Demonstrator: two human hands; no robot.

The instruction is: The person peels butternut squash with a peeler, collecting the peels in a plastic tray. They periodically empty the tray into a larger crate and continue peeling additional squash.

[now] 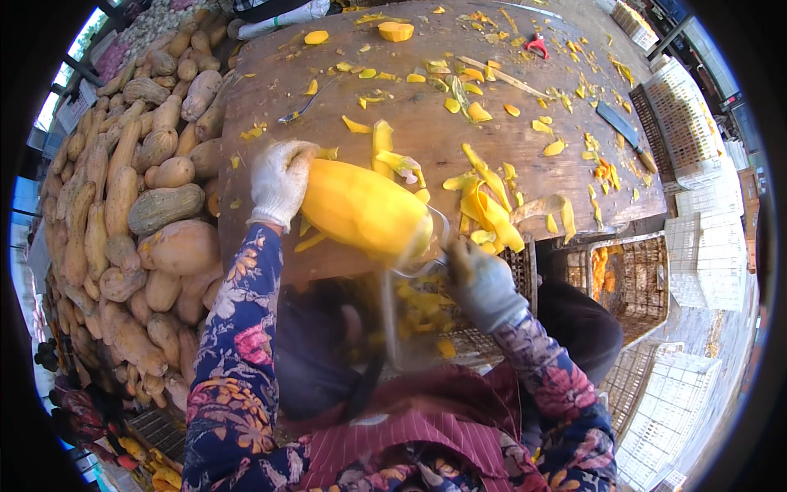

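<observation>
My left hand (pixel 284 179), in a white knit glove, grips the left end of a peeled yellow-orange pumpkin (pixel 363 206) at the near edge of the wooden table (pixel 344 98). At the pumpkin's right end, my right hand (pixel 482 280), in a greyish glove, is closed around the handle of a peeler (pixel 438 237); its pale metal frame is blurred and its blade cannot be made out. A pale blurred strip hangs below it. Long yellow peels (pixel 489 203) lie on the table beside my right hand.
Unpeeled pumpkins (pixel 178 246) are heaped at the left. A cleaver (pixel 624 129), a red-handled peeler (pixel 537 45), a thin metal tool (pixel 304 104) and a cut pumpkin piece (pixel 395 31) lie on the table. Plastic crates (pixel 667 277) stand at the right. Part of a person shows at the top.
</observation>
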